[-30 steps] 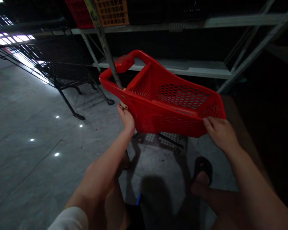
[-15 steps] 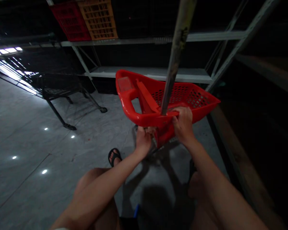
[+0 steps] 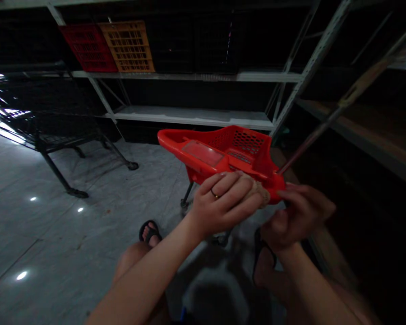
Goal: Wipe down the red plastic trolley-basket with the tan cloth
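A small red plastic shopping cart (image 3: 176,141) stands before me, its handle end turned toward my hands. My left hand (image 3: 219,203), a ring on one finger, is closed over a tan cloth (image 3: 261,193) and presses it against the handle rim. At the cart's right corner, my right hand (image 3: 301,212) pinches the red edge with bent fingers; it is slightly blurred. A long pole (image 3: 325,124) rises from that corner and leans to the right. The underside of the rim is hidden by my hands.
A dark wire trolley (image 3: 43,122) on casters stands to the left. Behind is a metal shelf (image 3: 196,118) with a red crate (image 3: 89,47) and a yellow crate (image 3: 128,45). A ledge (image 3: 368,135) runs along the right side. My sandalled feet flank the cart on the grey floor.
The cart has turned, bringing its handle toward me, and the pole now tilts right. My left hand moved from under the rim onto it with the cloth; my right hand shifted to the corner.
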`<state>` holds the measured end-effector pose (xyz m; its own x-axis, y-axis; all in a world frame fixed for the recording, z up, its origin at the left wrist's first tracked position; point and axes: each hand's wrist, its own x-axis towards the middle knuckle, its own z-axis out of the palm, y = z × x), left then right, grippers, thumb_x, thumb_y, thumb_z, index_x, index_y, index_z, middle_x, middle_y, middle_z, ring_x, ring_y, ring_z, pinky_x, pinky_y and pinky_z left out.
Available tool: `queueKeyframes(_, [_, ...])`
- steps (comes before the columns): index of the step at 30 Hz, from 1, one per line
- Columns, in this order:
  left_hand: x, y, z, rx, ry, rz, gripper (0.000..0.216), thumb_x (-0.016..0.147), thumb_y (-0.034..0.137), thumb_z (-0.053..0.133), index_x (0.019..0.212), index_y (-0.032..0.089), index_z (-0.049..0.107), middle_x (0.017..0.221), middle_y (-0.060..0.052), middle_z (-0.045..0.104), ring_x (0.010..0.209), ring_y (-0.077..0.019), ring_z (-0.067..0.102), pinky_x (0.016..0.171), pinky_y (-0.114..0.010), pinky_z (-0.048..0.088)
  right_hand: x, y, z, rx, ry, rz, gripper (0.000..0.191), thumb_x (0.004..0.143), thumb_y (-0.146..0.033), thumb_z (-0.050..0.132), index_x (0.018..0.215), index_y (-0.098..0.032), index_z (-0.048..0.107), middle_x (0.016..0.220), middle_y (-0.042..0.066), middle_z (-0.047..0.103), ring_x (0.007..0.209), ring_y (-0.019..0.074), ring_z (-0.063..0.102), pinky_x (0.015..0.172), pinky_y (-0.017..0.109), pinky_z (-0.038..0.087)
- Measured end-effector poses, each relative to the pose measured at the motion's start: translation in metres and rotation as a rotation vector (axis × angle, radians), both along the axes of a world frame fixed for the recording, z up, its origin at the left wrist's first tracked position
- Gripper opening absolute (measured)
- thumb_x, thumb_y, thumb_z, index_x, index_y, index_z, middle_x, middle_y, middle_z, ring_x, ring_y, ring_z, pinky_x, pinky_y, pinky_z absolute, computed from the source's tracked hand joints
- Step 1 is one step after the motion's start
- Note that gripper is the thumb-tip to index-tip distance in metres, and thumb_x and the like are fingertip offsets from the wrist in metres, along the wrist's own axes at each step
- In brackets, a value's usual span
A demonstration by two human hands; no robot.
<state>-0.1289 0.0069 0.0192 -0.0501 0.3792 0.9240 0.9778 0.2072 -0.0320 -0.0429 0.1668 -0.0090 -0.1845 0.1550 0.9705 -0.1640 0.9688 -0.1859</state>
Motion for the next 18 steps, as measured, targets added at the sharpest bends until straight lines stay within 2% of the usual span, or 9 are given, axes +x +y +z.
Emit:
queueKeyframes(2, [-0.005,0.009,0.006,-0.036,-0.045,0.027,0.024,0.103,0.028,0.057,0.122,0.039,0.065,0.123,0.005,0.076,0.123,-0.0154,0.068,0.113,-0.032,0.045,0.009,-0.005,0.015,0.184,-0.194,-0.011,0.046,0.097,-0.033,0.045,0.143,-0.033,0.051,0.115,0.012,0.067,0.105,0.0342,0.066,0.094,0.051,0.052])
queueKeyframes(3, [-0.012,0.009,0.008,-0.029,-0.091,0.06,0.025,0.103,0.027,0.054,0.123,0.036,0.066,0.122,0.003,0.076,0.122,-0.0164,0.068,0.114,-0.034,0.044,0.011,-0.004,0.02,0.203,-0.266,-0.05,0.049,0.098,-0.031,0.045,0.147,-0.031,0.048,0.119,0.013,0.069,0.107,0.034,0.067,0.097,0.051,0.051])
queueKeyframes(5, [-0.035,0.002,0.01,0.011,-0.207,0.157,0.028,0.103,0.022,0.049,0.122,0.031,0.067,0.119,0.0,0.077,0.117,-0.0193,0.069,0.114,-0.039,0.044,0.01,0.004,0.025,0.159,-0.368,-0.149,0.048,0.099,-0.031,0.042,0.146,-0.025,0.051,0.123,0.015,0.072,0.106,0.0338,0.069,0.097,0.05,0.049])
queueKeyframes(8, [-0.084,-0.025,0.009,0.122,-0.366,0.314,0.035,0.094,0.01,0.047,0.116,0.026,0.069,0.114,-0.005,0.076,0.111,-0.0249,0.068,0.107,-0.046,0.049,0.005,0.024,0.024,0.144,-0.445,-0.219,0.039,0.1,-0.031,0.042,0.128,-0.022,0.067,0.114,0.014,0.077,0.098,0.0328,0.069,0.094,0.049,0.046])
queueKeyframes(10, [-0.112,-0.042,0.007,0.199,-0.403,0.366,0.039,0.086,0.005,0.048,0.112,0.024,0.07,0.115,-0.007,0.076,0.12,-0.0293,0.065,0.108,-0.05,0.048,0.002,0.038,0.022,0.134,-0.447,-0.205,0.037,0.1,-0.032,0.042,0.118,-0.023,0.072,0.107,0.012,0.078,0.097,0.0323,0.069,0.094,0.049,0.045])
queueKeyframes(12, [-0.123,-0.048,0.006,0.202,-0.407,0.352,0.044,0.082,0.003,0.048,0.112,0.025,0.07,0.123,-0.007,0.075,0.134,-0.0316,0.058,0.116,-0.055,0.041,-0.001,0.048,0.021,0.085,-0.423,-0.185,0.038,0.101,-0.033,0.04,0.112,-0.022,0.074,0.104,0.012,0.078,0.097,0.0319,0.069,0.095,0.049,0.044])
queueKeyframes(15, [-0.099,-0.029,0.007,0.132,-0.426,0.246,0.048,0.086,0.002,0.044,0.121,0.026,0.066,0.132,-0.004,0.073,0.134,-0.0267,0.06,0.124,-0.055,0.034,-0.007,0.057,0.021,-0.005,-0.383,-0.169,0.041,0.103,-0.035,0.036,0.103,-0.021,0.074,0.1,0.013,0.078,0.096,0.0314,0.069,0.096,0.05,0.043])
queueKeyframes(16, [-0.083,-0.016,0.007,0.102,-0.424,0.202,0.048,0.089,0.003,0.042,0.125,0.026,0.063,0.132,-0.004,0.073,0.129,-0.024,0.064,0.125,-0.054,0.035,-0.009,0.059,0.021,-0.022,-0.367,-0.174,0.042,0.103,-0.035,0.035,0.1,-0.021,0.074,0.098,0.013,0.077,0.095,0.0313,0.069,0.096,0.05,0.043])
queueKeyframes(18, [-0.045,0.015,0.008,-0.026,-0.36,0.104,0.046,0.095,0.008,0.041,0.133,0.025,0.059,0.138,-0.004,0.071,0.131,-0.0213,0.063,0.126,-0.051,0.035,-0.014,0.065,0.019,-0.029,-0.329,-0.192,0.043,0.104,-0.035,0.035,0.096,-0.02,0.074,0.092,0.013,0.076,0.091,0.0309,0.068,0.095,0.05,0.043])
